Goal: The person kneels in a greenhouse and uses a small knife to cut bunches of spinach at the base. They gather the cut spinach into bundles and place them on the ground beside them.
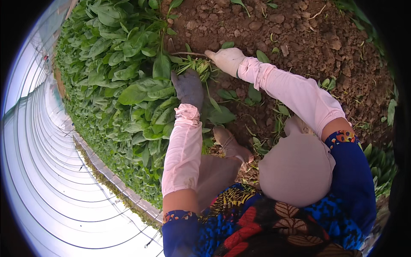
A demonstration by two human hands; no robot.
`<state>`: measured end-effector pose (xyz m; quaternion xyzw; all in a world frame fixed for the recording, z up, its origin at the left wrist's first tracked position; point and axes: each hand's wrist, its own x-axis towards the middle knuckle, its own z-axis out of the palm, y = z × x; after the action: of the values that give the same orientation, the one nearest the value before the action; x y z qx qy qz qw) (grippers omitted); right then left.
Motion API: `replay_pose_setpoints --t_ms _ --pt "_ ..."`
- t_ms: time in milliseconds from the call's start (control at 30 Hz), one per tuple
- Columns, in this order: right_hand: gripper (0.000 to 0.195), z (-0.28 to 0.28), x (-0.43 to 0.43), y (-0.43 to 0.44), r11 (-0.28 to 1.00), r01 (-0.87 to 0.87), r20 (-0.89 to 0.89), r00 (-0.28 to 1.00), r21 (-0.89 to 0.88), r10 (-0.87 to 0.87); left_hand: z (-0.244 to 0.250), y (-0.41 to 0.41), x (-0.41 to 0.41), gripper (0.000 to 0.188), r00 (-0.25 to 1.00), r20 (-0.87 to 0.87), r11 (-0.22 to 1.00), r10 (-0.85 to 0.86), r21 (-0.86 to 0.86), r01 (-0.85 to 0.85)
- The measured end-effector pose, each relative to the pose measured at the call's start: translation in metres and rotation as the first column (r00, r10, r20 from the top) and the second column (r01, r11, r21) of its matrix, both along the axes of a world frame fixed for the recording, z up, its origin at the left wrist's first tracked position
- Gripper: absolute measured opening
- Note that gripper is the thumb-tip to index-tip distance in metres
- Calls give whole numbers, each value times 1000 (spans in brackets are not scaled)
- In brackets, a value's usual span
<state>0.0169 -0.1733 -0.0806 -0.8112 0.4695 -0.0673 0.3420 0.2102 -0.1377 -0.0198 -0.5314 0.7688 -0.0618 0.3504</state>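
My left hand (189, 88), in a grey glove, is closed around a bunch of leafy greens that look like spinach (162, 66). The cut-looking pale stems (199, 66) stick out to the right of its fingers. In a pale glove, my right hand (228, 60) grips a thin-shafted hand tool (189, 53), perhaps a small sickle or hoe. The shaft runs left, just above the stems, to a blade-like end (171, 45) at the edge of the standing plants. The tool's grip is hidden inside my right hand.
Dense rows of greens (106, 80) fill the left side. Brown clumpy soil (289, 38) with loose leaves (262, 56) lies at the upper right. My shoe (229, 144) and bent knee (297, 170) are below the hands. Curved greenhouse hoops (64, 192) rise at far left.
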Motion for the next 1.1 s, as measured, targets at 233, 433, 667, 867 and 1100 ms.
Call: replay_pose_setpoints --t_ms 233,433,667,867,1100 --pt "30 14 -20 5 978 -17 74 997 207 2 -14 -4 27 26 999 32 988 -38 -146 43" --pt "27 17 11 -9 963 102 115 984 249 -134 -8 -18 16 21 985 80 976 154 142 -164" --pt "31 30 -25 -23 946 -118 -32 990 303 134 -1 -5 2 13 981 82 982 176 57 -181" --pt "35 32 -46 1 957 -74 -34 996 281 87 -19 1 14 12 992 39 993 116 18 -117" --pt "35 51 -66 10 963 -43 -93 993 265 70 -30 3 20 18 988 40 985 146 92 -149"
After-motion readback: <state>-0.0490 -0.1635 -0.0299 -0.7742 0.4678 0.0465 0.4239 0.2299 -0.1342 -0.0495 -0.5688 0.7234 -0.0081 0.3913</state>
